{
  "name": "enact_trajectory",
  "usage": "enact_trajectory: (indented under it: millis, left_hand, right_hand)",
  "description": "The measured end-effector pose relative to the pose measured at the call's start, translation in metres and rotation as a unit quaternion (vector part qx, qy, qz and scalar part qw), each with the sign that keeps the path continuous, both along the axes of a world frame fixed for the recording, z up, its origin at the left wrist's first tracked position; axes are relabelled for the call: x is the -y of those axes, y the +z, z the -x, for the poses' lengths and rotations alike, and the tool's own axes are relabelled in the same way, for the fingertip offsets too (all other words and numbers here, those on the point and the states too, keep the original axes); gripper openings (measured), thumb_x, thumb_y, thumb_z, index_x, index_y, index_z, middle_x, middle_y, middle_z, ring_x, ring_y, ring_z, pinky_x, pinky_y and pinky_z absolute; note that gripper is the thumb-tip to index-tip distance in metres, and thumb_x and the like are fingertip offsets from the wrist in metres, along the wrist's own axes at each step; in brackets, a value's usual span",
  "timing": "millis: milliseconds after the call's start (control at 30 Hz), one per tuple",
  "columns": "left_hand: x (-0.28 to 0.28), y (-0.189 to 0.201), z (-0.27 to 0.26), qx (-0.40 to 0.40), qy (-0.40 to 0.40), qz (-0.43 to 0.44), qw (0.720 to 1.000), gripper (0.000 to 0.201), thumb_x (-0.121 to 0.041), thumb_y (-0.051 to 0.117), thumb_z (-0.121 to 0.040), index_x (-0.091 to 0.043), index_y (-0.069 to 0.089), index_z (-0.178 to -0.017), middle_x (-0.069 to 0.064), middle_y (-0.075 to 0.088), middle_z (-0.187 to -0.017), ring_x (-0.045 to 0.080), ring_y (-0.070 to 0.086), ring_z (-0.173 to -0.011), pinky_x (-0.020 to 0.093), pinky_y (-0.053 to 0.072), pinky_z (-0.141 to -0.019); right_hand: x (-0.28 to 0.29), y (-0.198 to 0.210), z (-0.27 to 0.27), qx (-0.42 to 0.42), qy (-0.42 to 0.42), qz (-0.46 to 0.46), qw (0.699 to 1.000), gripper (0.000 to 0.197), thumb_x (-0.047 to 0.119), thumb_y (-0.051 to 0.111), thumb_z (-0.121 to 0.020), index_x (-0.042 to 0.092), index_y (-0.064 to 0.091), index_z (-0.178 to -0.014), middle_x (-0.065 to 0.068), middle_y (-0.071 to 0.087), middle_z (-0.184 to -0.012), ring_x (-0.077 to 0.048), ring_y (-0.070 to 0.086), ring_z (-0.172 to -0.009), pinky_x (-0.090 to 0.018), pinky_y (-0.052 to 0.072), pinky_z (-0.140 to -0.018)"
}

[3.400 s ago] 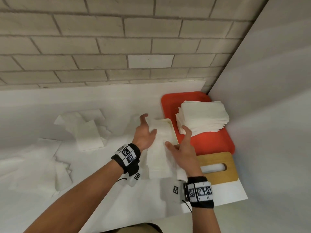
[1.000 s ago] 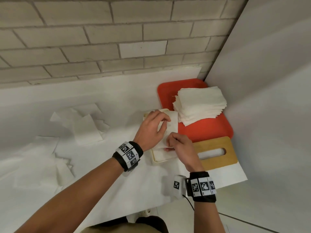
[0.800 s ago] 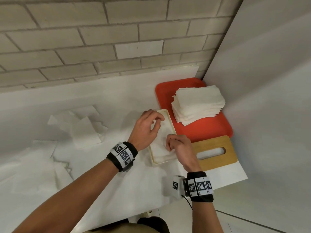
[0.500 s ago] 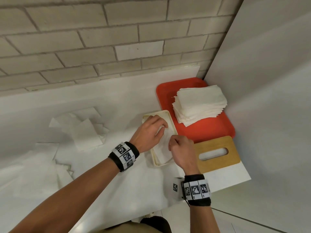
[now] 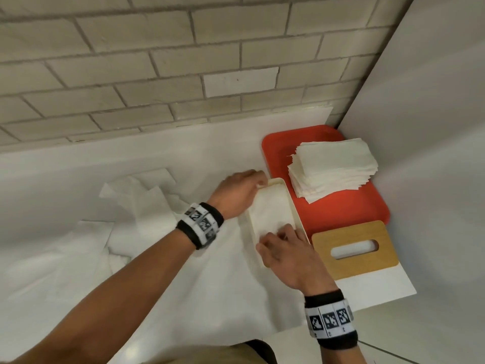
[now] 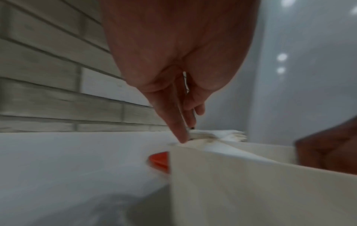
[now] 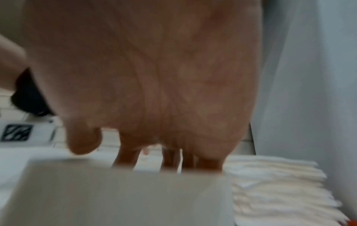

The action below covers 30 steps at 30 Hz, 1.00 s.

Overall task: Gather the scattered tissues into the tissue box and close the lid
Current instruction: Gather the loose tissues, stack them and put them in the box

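Here, tissue box [image 5: 273, 214] between hands, seemingly touching.

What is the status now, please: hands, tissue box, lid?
Both hands at tissue box, tucking tissue inside. Wooden lid off, beside box. Loose tissues remain left.

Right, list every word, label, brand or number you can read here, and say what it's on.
No words, brands or numbers can be read in any view.
Left wristband: black-and-white square code patterns, no letters.
Right wristband: the same kind of code squares, no letters.
Tissue box, wooden lid, red tray: no print visible.
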State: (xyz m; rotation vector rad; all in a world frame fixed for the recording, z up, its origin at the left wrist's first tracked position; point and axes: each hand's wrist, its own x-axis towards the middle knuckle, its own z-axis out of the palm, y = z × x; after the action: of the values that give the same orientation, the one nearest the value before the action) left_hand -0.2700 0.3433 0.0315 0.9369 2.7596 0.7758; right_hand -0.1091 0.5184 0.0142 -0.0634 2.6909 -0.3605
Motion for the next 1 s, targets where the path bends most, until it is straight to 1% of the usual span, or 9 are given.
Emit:
enact_trajectory:
  millis: [200,267,333,433,533,633,733,867,1000]
  left_hand:
    - [0.162,-0.013,0.025,0.121,0.106,0.218,0.963,0.056,0.004,0.057,-0.081,-0.039,0.059,-0.117,-0.008,0.057,-0.136,0.025,0.050,-0.135,0.049,0.036,-0.112]
    - [0.202,-0.025,0.025,0.184,0.095,0.328,0.922,0.062,0.001,0.064,-0.082,-0.043,0.057,-0.125,-0.010,0.045,-0.147,0.026,0.038,-0.144,0.067,0.020,-0.119]
    - [0.222,-0.031,0.017,0.164,0.102,0.347,0.918,0.045,-0.006,0.070,-0.086,-0.037,0.060,-0.117,-0.009,0.049,-0.139,0.025,0.042,-0.137,0.069,0.020,-0.118]
    - [0.233,-0.033,-0.002,0.087,0.098,0.299,0.945,0.020,-0.019,0.070,-0.093,-0.036,0.060,-0.096,-0.013,0.057,-0.110,0.017,0.054,-0.118,0.050,0.037,-0.108]
    - [0.246,-0.033,-0.025,0.076,0.088,0.147,0.982,0.033,-0.017,0.072,-0.095,-0.043,0.059,-0.080,-0.015,0.058,-0.092,0.015,0.061,-0.096,0.030,0.043,-0.082]
    - [0.262,-0.014,-0.047,0.044,0.094,-0.030,0.994,0.017,-0.013,0.079,-0.093,-0.028,0.073,-0.089,-0.012,0.061,-0.089,0.008,0.063,-0.081,0.018,0.046,-0.073]
    - [0.289,-0.009,-0.056,0.007,0.138,-0.062,0.988,0.003,-0.021,0.075,-0.098,-0.023,0.074,-0.099,-0.009,0.065,-0.090,0.008,0.063,-0.079,0.020,0.050,-0.075]
    - [0.329,-0.027,-0.046,0.041,0.304,-0.059,0.950,0.018,-0.010,0.058,-0.103,-0.021,0.071,-0.111,-0.005,0.070,-0.102,0.013,0.065,-0.084,0.031,0.051,-0.083]
    - [0.358,-0.042,-0.010,0.157,0.470,-0.126,0.859,0.013,-0.013,0.058,-0.100,-0.014,0.070,-0.105,0.006,0.076,-0.101,0.030,0.071,-0.097,0.033,0.052,-0.098]
  right_hand:
    - [0.043,0.042,0.021,-0.273,-0.074,0.069,0.957,0.048,0.059,0.037,-0.109,0.027,0.071,-0.097,0.005,0.065,-0.102,-0.021,0.060,-0.096,-0.040,0.055,-0.074]
    - [0.073,0.038,0.042,-0.281,-0.075,0.135,0.947,0.034,0.050,0.048,-0.108,0.026,0.069,-0.096,0.005,0.065,-0.098,-0.021,0.061,-0.092,-0.039,0.055,-0.072]
    - [0.106,0.023,0.065,-0.261,-0.062,0.191,0.944,0.019,0.041,0.059,-0.102,0.025,0.068,-0.097,0.006,0.065,-0.099,-0.021,0.062,-0.093,-0.043,0.057,-0.077]
    - [0.154,-0.008,0.094,-0.178,-0.008,0.253,0.951,0.036,0.035,0.075,-0.090,0.025,0.065,-0.123,0.006,0.066,-0.120,-0.022,0.061,-0.112,-0.047,0.054,-0.097]
    - [0.201,-0.029,0.102,-0.062,0.054,0.328,0.941,0.073,0.044,0.086,-0.084,0.029,0.048,-0.144,0.011,0.059,-0.144,-0.015,0.055,-0.133,-0.039,0.046,-0.112]
    - [0.234,-0.052,0.089,-0.004,0.041,0.363,0.931,0.077,0.053,0.088,-0.081,0.035,0.043,-0.141,0.015,0.068,-0.125,-0.006,0.062,-0.120,-0.035,0.048,-0.107]
    - [0.262,-0.067,0.072,-0.033,0.001,0.290,0.956,0.079,0.077,0.077,-0.077,0.039,0.047,-0.139,0.016,0.065,-0.117,-0.008,0.058,-0.115,-0.041,0.045,-0.109]
    - [0.307,-0.064,0.061,-0.115,-0.102,0.183,0.971,0.097,0.100,0.053,-0.067,0.036,0.053,-0.141,0.007,0.050,-0.133,-0.018,0.045,-0.123,-0.043,0.041,-0.106]
    - [0.327,-0.063,0.058,-0.104,-0.041,0.148,0.983,0.052,0.062,0.064,-0.088,0.021,0.071,-0.119,0.003,0.055,-0.128,-0.027,0.046,-0.124,-0.045,0.037,-0.103]
